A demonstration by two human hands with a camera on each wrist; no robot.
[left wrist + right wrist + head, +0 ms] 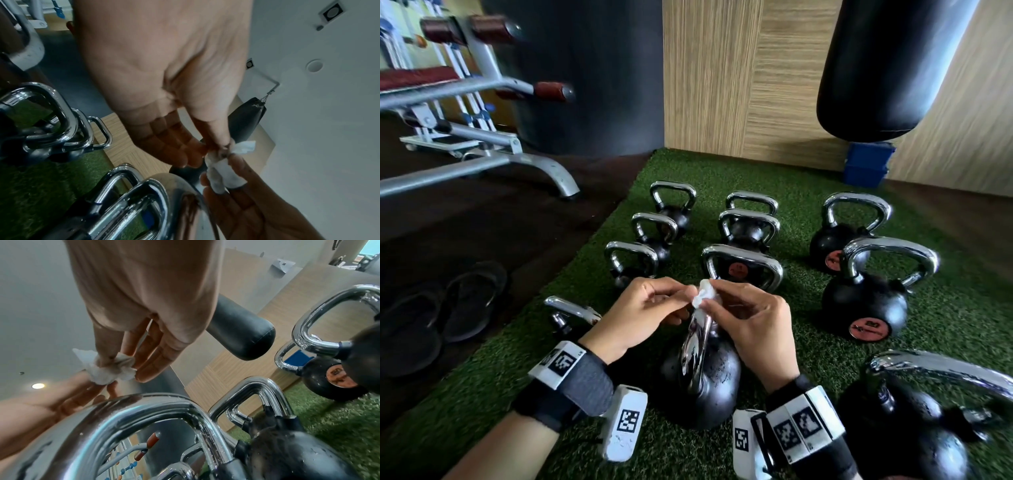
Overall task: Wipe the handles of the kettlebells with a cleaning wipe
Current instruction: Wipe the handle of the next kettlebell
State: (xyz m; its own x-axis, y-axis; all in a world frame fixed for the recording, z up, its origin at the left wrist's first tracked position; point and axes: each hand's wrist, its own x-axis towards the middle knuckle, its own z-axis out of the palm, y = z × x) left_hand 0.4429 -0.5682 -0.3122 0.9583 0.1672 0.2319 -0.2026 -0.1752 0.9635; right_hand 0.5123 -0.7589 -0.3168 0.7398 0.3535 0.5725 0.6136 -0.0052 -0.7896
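Note:
A crumpled white cleaning wipe (702,294) is held between both hands just above the chrome handle (697,339) of the nearest black kettlebell (710,387). My left hand (688,301) pinches one end of the wipe (243,147) with thumb and forefinger. My right hand (714,296) pinches the other end of the wipe (107,369), its other fingers loosely extended. In the head view the wipe sits slightly above the handle; whether it touches the handle (123,410) I cannot tell.
Several more kettlebells (743,236) with chrome handles stand in rows on the green turf mat (791,342). A large one (863,301) stands to the right, another (914,428) at the near right. A weight bench (482,150), sandals (448,308), a punching bag (887,68) and a blue box (866,164) surround the mat.

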